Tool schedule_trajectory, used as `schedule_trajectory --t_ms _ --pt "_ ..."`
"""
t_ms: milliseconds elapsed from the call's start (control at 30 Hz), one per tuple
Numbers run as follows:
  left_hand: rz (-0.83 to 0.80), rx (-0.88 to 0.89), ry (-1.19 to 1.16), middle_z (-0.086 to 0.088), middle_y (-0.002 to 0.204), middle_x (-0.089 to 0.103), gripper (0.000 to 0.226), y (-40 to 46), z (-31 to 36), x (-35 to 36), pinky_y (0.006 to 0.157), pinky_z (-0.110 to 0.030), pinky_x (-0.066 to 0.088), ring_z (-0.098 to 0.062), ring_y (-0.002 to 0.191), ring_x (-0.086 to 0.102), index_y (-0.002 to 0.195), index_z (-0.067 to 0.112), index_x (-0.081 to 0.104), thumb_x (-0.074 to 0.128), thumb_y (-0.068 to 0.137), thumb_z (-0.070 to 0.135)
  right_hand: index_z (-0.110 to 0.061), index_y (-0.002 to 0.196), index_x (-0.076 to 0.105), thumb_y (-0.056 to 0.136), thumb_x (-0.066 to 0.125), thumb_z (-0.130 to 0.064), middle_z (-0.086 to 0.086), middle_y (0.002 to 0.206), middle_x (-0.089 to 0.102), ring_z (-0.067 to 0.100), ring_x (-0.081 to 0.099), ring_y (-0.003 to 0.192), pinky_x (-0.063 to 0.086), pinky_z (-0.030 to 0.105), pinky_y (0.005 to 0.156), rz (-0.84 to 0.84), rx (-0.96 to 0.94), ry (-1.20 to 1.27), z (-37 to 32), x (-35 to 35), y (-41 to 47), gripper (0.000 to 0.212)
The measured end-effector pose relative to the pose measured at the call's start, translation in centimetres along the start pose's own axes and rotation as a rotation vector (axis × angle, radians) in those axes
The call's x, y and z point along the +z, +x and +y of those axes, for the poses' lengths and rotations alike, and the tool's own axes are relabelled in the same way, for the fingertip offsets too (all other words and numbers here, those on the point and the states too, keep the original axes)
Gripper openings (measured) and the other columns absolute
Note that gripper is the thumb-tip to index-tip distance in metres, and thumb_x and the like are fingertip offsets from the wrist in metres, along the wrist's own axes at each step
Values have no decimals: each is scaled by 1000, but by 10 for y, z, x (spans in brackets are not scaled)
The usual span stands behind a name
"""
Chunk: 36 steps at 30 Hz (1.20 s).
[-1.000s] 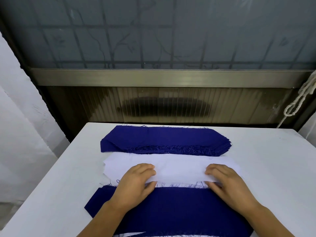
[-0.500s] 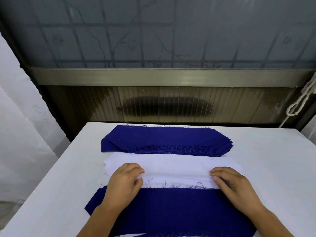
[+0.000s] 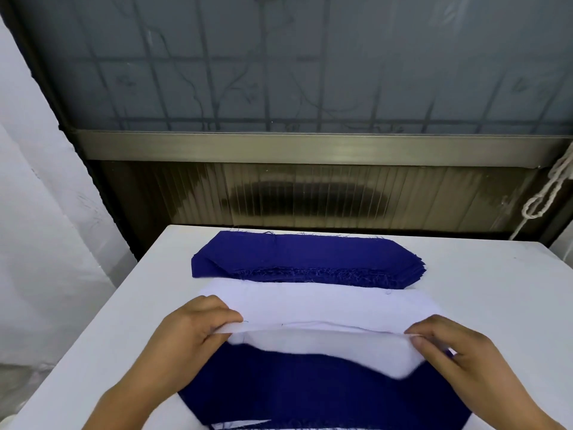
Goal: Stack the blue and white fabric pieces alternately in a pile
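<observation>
White piece (image 3: 325, 346) now lifted, both hands

Your left hand (image 3: 189, 333) and right hand (image 3: 449, 349) lay on top of the white fabric a second ago. Now each one pinches the near edge of the top white piece (image 3: 325, 339) between thumb and fingers (image 3: 417, 330). That near edge is up off the white stack (image 3: 325, 302), and you can see the fold line running between your two hands. The lifted piece now sags toward you and covers the far strip of the blue piece (image 3: 310, 389) on the near pile. Both hands sit a bit closer to you than they did before.
</observation>
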State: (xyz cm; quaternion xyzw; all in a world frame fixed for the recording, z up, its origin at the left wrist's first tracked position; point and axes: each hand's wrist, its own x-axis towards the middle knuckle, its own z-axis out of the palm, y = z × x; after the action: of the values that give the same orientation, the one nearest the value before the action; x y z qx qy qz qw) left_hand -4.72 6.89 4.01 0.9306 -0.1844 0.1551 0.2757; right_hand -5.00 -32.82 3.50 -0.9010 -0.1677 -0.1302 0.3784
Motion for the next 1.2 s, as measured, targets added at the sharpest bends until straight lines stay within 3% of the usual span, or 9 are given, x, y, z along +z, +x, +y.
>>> schedule_trajectory --t_ms 133,200,267,400,533,633,767,900,1200 --pt "-273 -161 -149 25 99 68 20 -5 -4 -18 80 -16 48 2 92 63 95 41 74 70 89 22 -34 82 71 88 68 -20 -12 78 70 -2 60 71 41 8 67 -269 218 134 -2 -17 -5 16" --pt "-448 -279 -127 18 92 69 11 -1 -7 -18 81 -30 51 0 82 62 93 32 74 64 88 35 -35 78 68 90 66 -21 -10 71 66 -2 52 63 38 12 62 -397 295 95 1 -16 -4 18" --pt "-492 -331 -74 14 80 64 26 3 -6 -13 77 -39 49 -8 69 55 87 19 70 58 82 42 -34 74 65 91 65 -20 -8 68 63 2 49 60 38 15 61 -390 327 17 3 -11 -1 22" --pt "-173 -286 -84 24 89 66 20 11 1 -5 74 -18 47 0 82 62 79 35 72 67 90 19 -34 77 64 91 63 -17 -18 80 66 1 58 71 42 11 64 -90 233 -85 -4 -3 3 22" --pt "188 -56 -16 23 98 66 12 -2 1 -4 80 -6 42 3 95 61 91 28 76 70 88 18 -25 87 69 95 55 -19 -21 96 65 -4 59 92 40 6 79 223 -107 -187 -2 2 -7 17" --pt "187 171 54 15 103 65 33 -23 -6 8 81 -13 45 4 96 58 91 22 77 50 96 41 -10 86 76 99 46 -33 -7 100 69 5 59 97 44 21 89 265 -318 -281 18 12 -26 40" --pt "85 398 219 4 93 71 44 -52 -20 38 72 -19 52 -10 84 68 81 19 79 40 99 29 -16 82 77 102 39 -36 -9 100 68 1 57 102 44 21 89 114 -411 -305 41 31 -50 48" --pt "40 368 235 7 93 72 63 -62 -21 44 69 -21 56 -8 84 70 81 21 79 22 105 34 -23 86 77 102 35 -44 -16 105 66 -6 55 106 42 16 94 67 -299 -254 45 36 -61 50" --pt "7 283 181 12 104 69 57 -66 -23 43 79 -16 51 -1 93 66 86 27 78 26 104 44 -24 83 76 99 44 -37 -17 99 65 -8 55 103 41 13 91 73 -295 -282 46 34 -66 39"
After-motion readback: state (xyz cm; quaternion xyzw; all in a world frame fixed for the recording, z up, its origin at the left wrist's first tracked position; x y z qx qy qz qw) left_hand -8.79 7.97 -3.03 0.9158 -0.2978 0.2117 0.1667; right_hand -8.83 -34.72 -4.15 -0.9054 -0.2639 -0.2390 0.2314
